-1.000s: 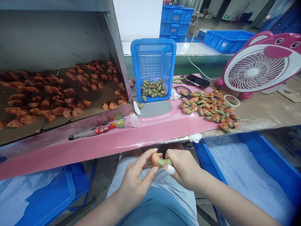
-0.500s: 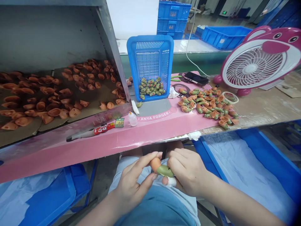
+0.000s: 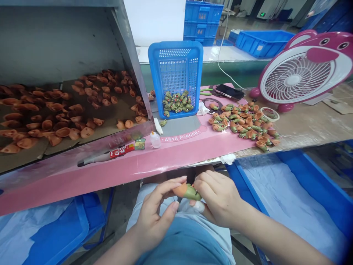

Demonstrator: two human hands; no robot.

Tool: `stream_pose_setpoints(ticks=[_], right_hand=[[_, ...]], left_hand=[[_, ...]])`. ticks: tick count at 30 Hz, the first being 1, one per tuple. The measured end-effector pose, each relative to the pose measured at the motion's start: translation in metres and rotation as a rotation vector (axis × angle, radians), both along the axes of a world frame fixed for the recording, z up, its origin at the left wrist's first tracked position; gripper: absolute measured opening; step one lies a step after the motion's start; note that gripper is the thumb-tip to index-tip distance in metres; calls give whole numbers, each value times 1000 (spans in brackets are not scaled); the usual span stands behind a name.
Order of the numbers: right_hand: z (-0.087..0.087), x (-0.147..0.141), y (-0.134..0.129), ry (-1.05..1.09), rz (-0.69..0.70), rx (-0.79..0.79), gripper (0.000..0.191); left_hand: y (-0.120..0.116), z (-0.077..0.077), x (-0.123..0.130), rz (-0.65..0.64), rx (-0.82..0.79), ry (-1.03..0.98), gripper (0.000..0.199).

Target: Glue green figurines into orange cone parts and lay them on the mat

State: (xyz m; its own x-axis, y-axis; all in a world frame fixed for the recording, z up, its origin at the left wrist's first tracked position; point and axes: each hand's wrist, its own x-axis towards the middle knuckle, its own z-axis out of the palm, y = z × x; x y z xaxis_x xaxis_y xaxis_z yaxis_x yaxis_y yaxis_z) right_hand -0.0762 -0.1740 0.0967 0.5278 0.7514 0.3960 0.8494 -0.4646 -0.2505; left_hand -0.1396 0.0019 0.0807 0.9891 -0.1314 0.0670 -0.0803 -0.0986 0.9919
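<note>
Above my lap, a small orange-and-green painted figurine part lies between my two hands. My right hand is closed on its green end, with a white wrapping on one fingertip just under the part. My left hand has its fingers bent over the orange end, and its thumb sits lower with a small gap. What the right fingers cover cannot be seen. On the table's right lies a pile of similar orange-and-green parts. A tilted blue basket contains several green painted pieces.
At left, an open-fronted booth contains many orange cup-like pieces. A small clear bottle stands near the table edge. A pink fan, a phone and a tape roll are farther right. Blue bins flank my legs.
The figurine part has turned and shifted slightly up and left, showing more detail on its green side. My left thumb has moved away from it.
</note>
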Motion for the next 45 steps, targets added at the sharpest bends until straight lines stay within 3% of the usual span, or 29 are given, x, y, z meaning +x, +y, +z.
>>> stream_pose_setpoints(ticks=[6,8,12,17,26,33,39,42,45], right_hand=[[-1,2,-1,43,-27,30,21],[-2,2,-1,19,-24,48,25],[-5,2,-1,-34,10,119,33],[-7,1,-2,-23,32,162,35],[-16,0,3,225,-2,333,34],[-23,-4,4,292,3,368,34],[-50,6,7,440,-54,287,24],[-72,34,-1,445,-146,248,23],[-89,72,-18,353,-339,313,26]], left_hand=[[3,-3,0,62,184,-102,34],[0,-3,2,148,136,-56,27],[-6,0,11,285,-119,167,14],[-10,9,19,148,-273,440,15],[-12,8,22,168,-290,434,12],[-10,3,21,119,-300,474,12],[-11,-22,29,83,-249,457,13],[-4,-37,33,158,-123,366,17],[12,-44,32,267,-25,262,23]])
